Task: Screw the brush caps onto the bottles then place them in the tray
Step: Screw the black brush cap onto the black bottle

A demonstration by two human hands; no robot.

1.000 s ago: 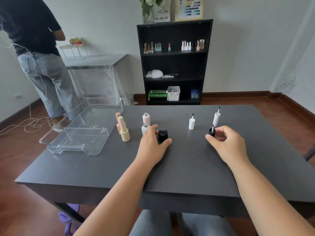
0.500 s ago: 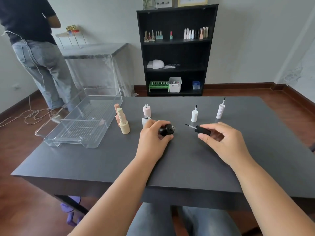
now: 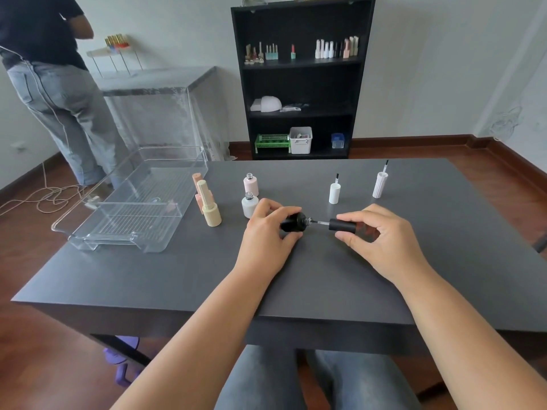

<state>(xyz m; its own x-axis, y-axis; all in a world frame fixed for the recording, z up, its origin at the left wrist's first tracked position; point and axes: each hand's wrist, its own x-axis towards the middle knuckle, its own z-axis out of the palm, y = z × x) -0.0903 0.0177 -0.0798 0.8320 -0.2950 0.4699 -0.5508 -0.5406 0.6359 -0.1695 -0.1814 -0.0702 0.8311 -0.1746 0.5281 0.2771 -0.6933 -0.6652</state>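
Far left on the dark grey surface (image 3: pixel 296 276): clear ribbed plastic tray (image 3: pixel 130 205), nothing in it that I can make out. Just right of it, two capped bottles, a peach one (image 3: pixel 197 184) behind a cream one (image 3: pixel 210 209).

Next, two uncapped bottles, pale pink (image 3: pixel 251 184) and white (image 3: pixel 249 205), both upright.

Centre: left hand (image 3: pixel 268 232) clamped around the small black round bottle (image 3: pixel 293 222), held tipped sideways above the surface, neck pointing right. Right hand (image 3: pixel 381 235) pinches the black cylindrical brush cap (image 3: pixel 342 225) between thumb and fingers; the brush stem is at the neck, cap not yet seated.

Right rear: white cap (image 3: pixel 334 193) and ribbed pale cap (image 3: pixel 379 184) standing brush-up.

Handling judgement: bottle looks light, rigid, probably glass, glossy and likely slippery; grip the body firmly. Take the cap by its smooth sides, keep it in line with the neck to avoid cross-threading or bending the thin brush.
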